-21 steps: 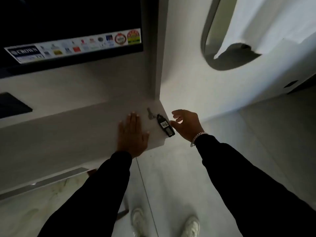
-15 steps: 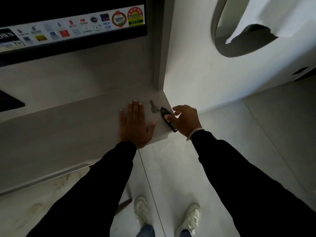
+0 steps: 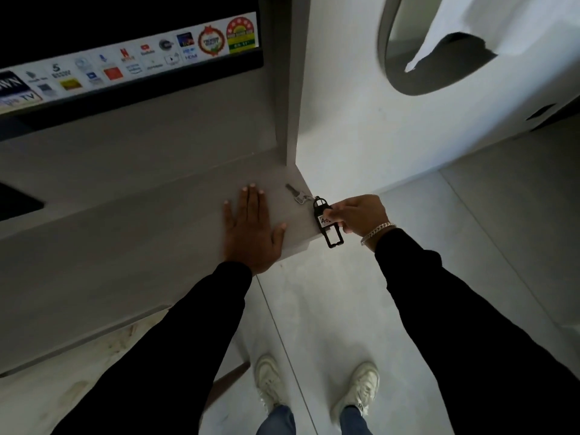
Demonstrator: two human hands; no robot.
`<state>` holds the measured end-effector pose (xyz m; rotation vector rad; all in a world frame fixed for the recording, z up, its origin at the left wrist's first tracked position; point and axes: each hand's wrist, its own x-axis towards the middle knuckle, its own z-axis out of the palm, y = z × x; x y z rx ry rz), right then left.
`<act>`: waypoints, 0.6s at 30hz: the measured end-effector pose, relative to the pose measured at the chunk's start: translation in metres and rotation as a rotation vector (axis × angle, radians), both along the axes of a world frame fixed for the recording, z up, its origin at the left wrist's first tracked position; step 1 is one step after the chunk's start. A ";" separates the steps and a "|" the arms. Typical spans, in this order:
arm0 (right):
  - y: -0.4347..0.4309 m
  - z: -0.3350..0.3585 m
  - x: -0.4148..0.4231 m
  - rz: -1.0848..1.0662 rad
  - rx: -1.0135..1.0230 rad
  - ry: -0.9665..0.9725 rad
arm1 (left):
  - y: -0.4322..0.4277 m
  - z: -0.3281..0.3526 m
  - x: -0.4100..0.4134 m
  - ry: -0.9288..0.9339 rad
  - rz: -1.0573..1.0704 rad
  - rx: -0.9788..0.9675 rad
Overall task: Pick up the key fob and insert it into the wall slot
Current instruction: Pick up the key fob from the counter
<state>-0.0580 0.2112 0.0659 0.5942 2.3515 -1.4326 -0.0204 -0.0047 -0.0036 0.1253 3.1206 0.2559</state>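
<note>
- Grey shelf (image 3: 157, 221) below wall-mounted TV (image 3: 125, 42).
- Left hand (image 3: 251, 227) flat, spread wide.
- Right hand (image 3: 361, 215) pinching black key fob (image 3: 324, 222); key (image 3: 295, 193) resting on shelf.
- Pickup begun; insertion pending, slot unseen.

key fob (image 3: 326, 219): black plastic, slight sheen, white paper-like label on its face. key (image 3: 294, 193): bare grey metal, dull. shelf (image 3: 157, 221): matt grey, smooth, laminate-looking. bracelet (image 3: 377, 231): shiny metal chain links. sleeves (image 3: 464, 324): black cloth, matt. TV (image 3: 131, 32): glossy black screen, glossy printed sticker strip. floor (image 3: 329, 309): smooth pale tile, faint sheen. shoes (image 3: 361, 387): off-white, material unclear
</note>
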 end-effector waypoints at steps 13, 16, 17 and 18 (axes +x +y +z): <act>0.163 0.048 0.057 -0.260 -0.576 -0.030 | 0.119 0.029 0.023 -0.175 -0.016 0.143; 0.218 0.058 0.069 -0.309 -0.611 -0.018 | 0.189 0.043 0.023 -0.147 -0.169 0.187; 0.236 0.062 0.072 -0.327 -0.620 -0.008 | 0.214 0.049 0.022 -0.112 -0.222 0.203; 0.250 0.064 0.074 -0.343 -0.627 0.000 | 0.235 0.055 0.020 -0.079 -0.261 0.224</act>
